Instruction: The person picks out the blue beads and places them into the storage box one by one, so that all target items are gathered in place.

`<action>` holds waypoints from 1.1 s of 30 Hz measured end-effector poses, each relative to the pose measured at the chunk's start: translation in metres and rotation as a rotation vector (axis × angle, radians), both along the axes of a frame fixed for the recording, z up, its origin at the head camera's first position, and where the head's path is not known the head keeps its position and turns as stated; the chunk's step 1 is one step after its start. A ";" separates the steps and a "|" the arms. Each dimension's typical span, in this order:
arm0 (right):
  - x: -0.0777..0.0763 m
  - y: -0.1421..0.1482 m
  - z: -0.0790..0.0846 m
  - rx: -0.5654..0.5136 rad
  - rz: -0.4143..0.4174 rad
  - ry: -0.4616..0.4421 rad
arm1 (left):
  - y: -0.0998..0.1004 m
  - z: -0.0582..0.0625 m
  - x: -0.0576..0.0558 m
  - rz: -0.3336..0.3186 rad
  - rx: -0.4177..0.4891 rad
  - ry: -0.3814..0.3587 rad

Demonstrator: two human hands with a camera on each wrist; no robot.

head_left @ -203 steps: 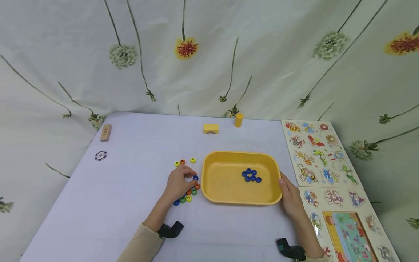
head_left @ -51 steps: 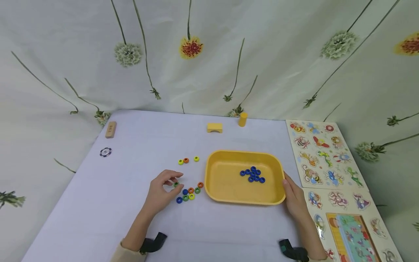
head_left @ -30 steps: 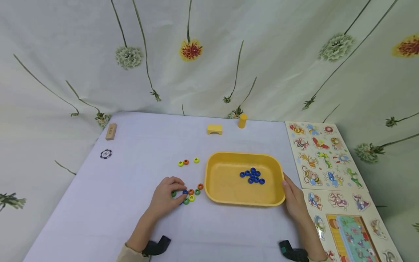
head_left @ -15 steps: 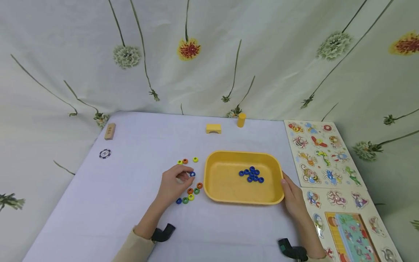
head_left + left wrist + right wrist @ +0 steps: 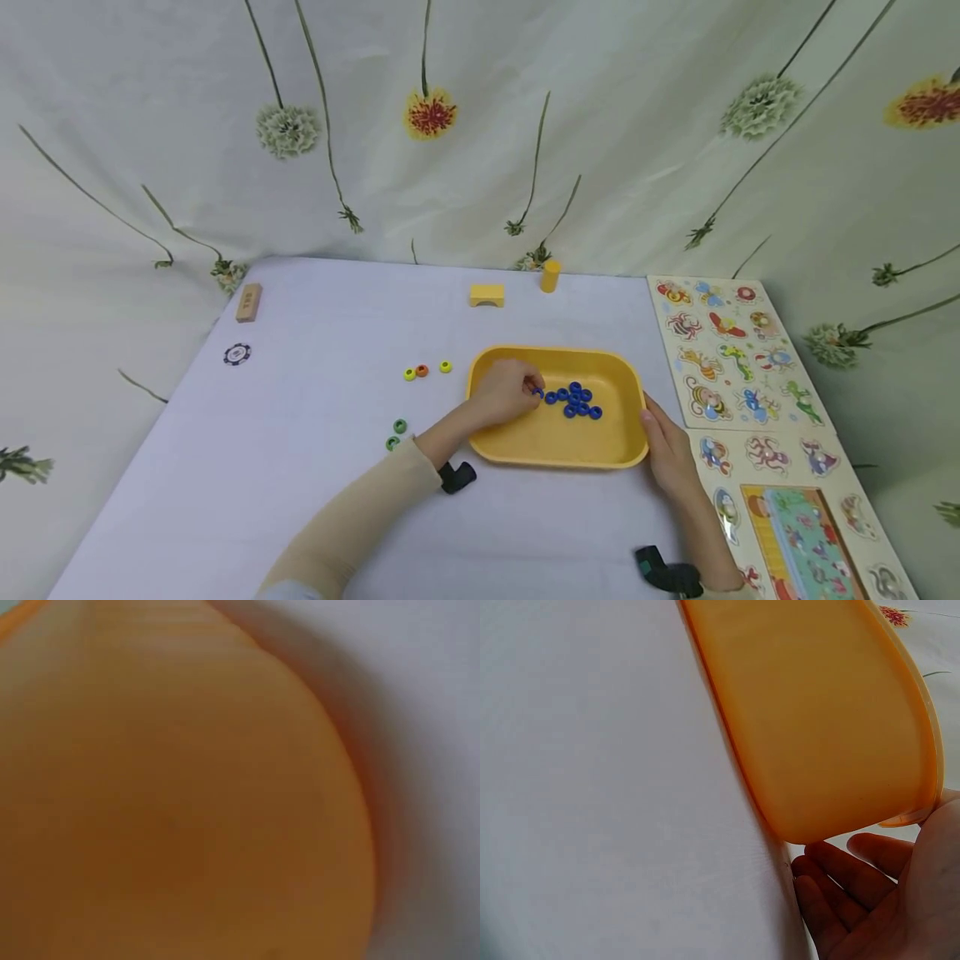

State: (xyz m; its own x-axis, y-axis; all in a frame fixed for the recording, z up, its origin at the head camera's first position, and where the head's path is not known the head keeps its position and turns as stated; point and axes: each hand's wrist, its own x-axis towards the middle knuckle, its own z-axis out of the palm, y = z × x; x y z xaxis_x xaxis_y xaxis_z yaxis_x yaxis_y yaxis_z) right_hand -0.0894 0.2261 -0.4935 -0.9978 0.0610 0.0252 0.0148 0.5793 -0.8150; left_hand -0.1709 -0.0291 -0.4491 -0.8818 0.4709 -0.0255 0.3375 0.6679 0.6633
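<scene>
In the head view my left hand (image 5: pixel 502 393) reaches over the left side of a yellow tray (image 5: pixel 480 446), a small blue bead (image 5: pixel 537 392) pinched at its fingertips. Just right of it, several blue beads (image 5: pixel 582 409) lie grouped on the tray floor. My right hand (image 5: pixel 667 450) grips the tray's right end. The right wrist view shows its thumb at the rim and its bent fingers (image 5: pixel 847 877) by the end wall. Blurred tray wall (image 5: pixel 187 787) fills most of the left wrist view.
Left of the tray lie two green beads (image 5: pixel 400 426), two yellow beads (image 5: pixel 446 366) and an orange bead (image 5: pixel 422 371); my left arm covers other beads. Farther back are a yellow arch block (image 5: pixel 487 295), yellow cylinder (image 5: pixel 551 276), wooden block (image 5: pixel 249 302) and chip (image 5: pixel 237 354). Sticker boards (image 5: pixel 705 350) lie right.
My left hand took a blue bead from the loose group on the table and carried it right, into the tray. More blue beads lie there than at first. The right hand stays at the tray's end.
</scene>
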 end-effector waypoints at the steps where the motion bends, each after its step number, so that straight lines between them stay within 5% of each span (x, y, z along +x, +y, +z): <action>1: 0.000 0.000 0.000 0.002 -0.001 0.001 | 0.004 -0.002 -0.002 -0.006 -0.021 -0.014; 13: 0.001 0.000 0.000 0.017 -0.004 0.009 | 0.026 -0.012 -0.007 -0.060 -0.006 -0.092; 19: 0.000 -0.001 -0.001 0.015 -0.009 0.008 | 0.014 -0.001 0.006 -0.053 -0.003 0.011; 26: 0.001 -0.002 -0.001 0.015 -0.003 0.004 | -0.046 0.034 0.048 0.049 0.281 0.219; 33: 0.000 -0.001 -0.001 0.011 -0.013 -0.004 | -0.127 0.042 0.082 0.255 0.426 0.229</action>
